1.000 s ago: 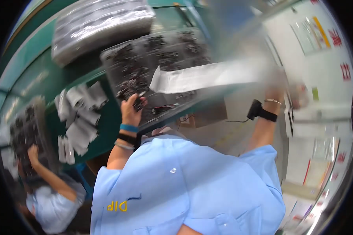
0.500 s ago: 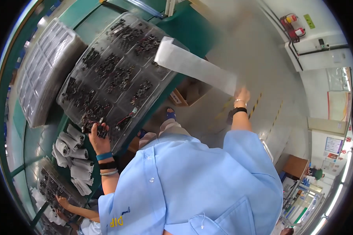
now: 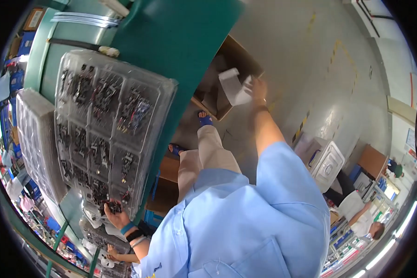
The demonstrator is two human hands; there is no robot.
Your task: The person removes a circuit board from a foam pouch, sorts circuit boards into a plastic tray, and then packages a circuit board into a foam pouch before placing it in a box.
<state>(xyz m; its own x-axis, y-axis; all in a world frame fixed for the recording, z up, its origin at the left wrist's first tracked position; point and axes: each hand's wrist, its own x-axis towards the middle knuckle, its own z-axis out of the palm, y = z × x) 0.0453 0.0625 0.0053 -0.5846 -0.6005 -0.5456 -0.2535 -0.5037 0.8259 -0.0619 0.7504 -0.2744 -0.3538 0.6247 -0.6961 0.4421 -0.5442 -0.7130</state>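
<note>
My left hand (image 3: 117, 217) is at the near end of a clear compartmented plastic tray (image 3: 164, 99) on the green bench. Its fingers are closed around a clump of small dark wired parts (image 3: 110, 207). Several compartments of the tray hold heaps of similar small parts (image 3: 99, 99). Away from the bench, my right hand (image 3: 258, 90) pinches the end of a white strip (image 3: 240, 95) that looks like thin packing sheet. The strip hangs curled over the open cardboard box (image 3: 245, 58) on the floor.
A stack of clear plastic trays (image 3: 34, 134) stands left of the tray. Another person's hand (image 3: 112, 252) works at a tray nearer the lower edge. The green bench top (image 3: 171, 41) borders the box. A white lidded bin (image 3: 329, 164) stands behind my right arm.
My right hand has brought the white strip down and inward over the cardboard box; the strip now curls. My left hand still grips the clump. The view has turned.
</note>
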